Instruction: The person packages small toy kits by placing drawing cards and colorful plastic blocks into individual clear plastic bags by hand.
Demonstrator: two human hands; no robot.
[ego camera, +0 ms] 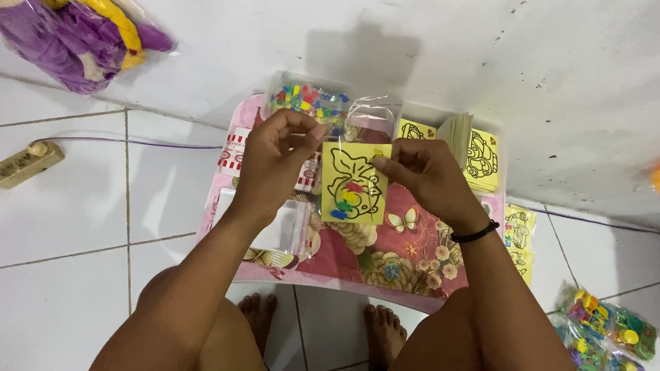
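Both hands pinch the thin yellow picture card with black outline drawing (353, 183) above the pink floral counter (419, 257): left hand (275, 157) at its top-left corner, right hand (419, 169) on the right edge. Looks light, bendy, probably slick in its clear sleeve; best held by the edges.

Doll (66, 23) in plastic wrap lies against the wall, upper left. Power strip (24, 164) with cord on the tiled floor, left. Bagged toys (610, 345) lie on the floor, lower right.
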